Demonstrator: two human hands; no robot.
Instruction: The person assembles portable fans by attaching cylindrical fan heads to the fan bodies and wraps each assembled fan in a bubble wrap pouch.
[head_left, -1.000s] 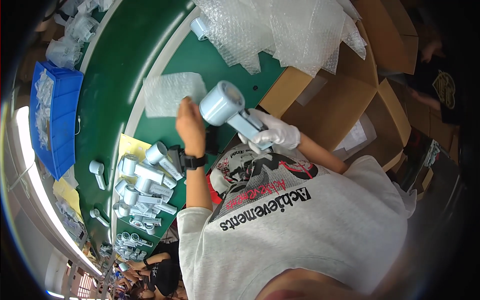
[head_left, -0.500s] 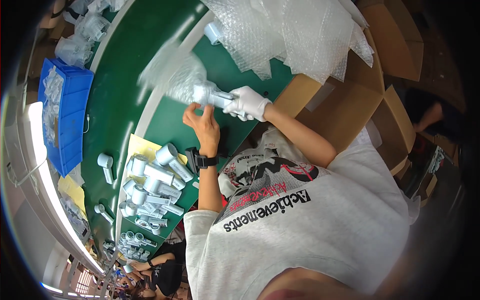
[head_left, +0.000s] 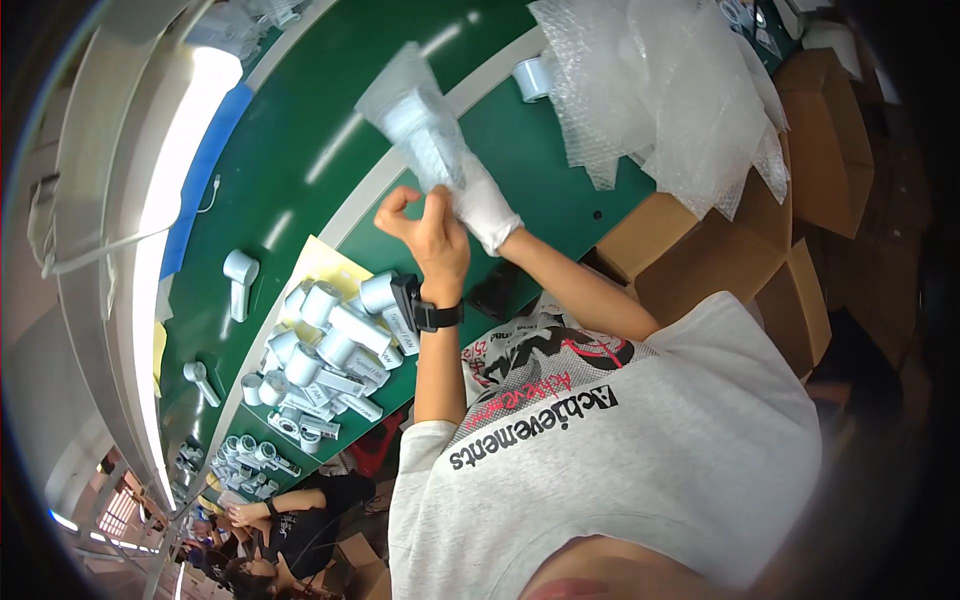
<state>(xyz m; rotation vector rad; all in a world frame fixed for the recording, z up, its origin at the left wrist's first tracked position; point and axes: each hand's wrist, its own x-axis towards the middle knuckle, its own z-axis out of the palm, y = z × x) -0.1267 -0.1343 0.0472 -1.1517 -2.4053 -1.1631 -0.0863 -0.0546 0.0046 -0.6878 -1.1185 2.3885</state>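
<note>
A clear bubble-wrap bag [head_left: 392, 85] is held up above the green table, its closed end pointing away from me. Inside it is a pale blue-white handheld fan [head_left: 415, 125], partly blurred through the plastic. My right hand [head_left: 485, 212], in a white glove, reaches into the bag's mouth and grips the fan's handle; its fingers are partly covered by the bag. My left hand [head_left: 438, 240], bare with a black watch on the wrist, has its bent fingers closed at the edge of the bag's mouth. A pile of similar fans [head_left: 335, 345] lies left of my left forearm.
Bubble-wrap sheets or bags [head_left: 660, 90] lie heaped at the far right, beside an open cardboard box [head_left: 700, 240]. A pale cylindrical part [head_left: 532, 80] stands near them. Single fans [head_left: 239, 280] lie on the green belt. A co-worker [head_left: 290, 530] works at the lower left.
The fan has gone deeper into the bag, with my gloved hand following into the mouth. My view has shifted, so the table and box appear further right.
</note>
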